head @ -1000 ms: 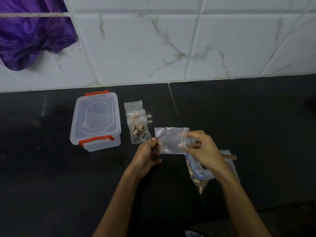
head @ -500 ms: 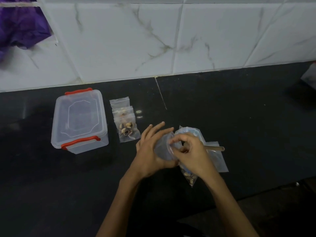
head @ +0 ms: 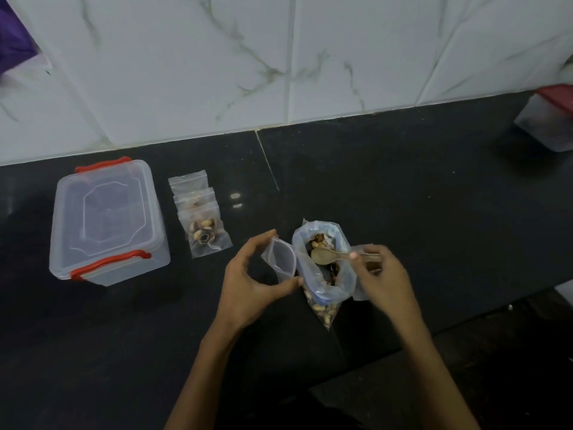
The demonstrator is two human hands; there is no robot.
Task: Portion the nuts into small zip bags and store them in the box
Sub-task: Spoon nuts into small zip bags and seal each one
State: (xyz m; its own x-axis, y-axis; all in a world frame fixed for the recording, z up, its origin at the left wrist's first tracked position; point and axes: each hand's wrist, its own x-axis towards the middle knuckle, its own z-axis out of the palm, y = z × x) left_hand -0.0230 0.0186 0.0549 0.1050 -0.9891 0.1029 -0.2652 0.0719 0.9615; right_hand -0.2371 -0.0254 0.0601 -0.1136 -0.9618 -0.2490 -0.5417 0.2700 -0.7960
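Observation:
My left hand (head: 251, 280) holds a small empty zip bag (head: 280, 257) with its mouth spread, between thumb and fingers. Just to its right stands the large open bag of mixed nuts (head: 324, 268). A wooden spoon (head: 325, 255) lies with its bowl over the nuts, and my right hand (head: 383, 274) pinches its handle. Filled small zip bags (head: 203, 223) lie overlapping in a short row on the black counter. Left of them sits the clear box (head: 105, 220), its lid on, with red clips.
A white marble-tiled wall runs along the back of the black counter (head: 403, 187). Another container with a red lid (head: 548, 122) stands at the far right. Purple cloth (head: 12, 41) hangs at the top left. The counter's front edge steps down at the lower right.
Both hands were working the small bag's mouth apart. Now the left hand alone holds it, and the right hand has taken the spoon handle over the nut bag. The camera view shifted right.

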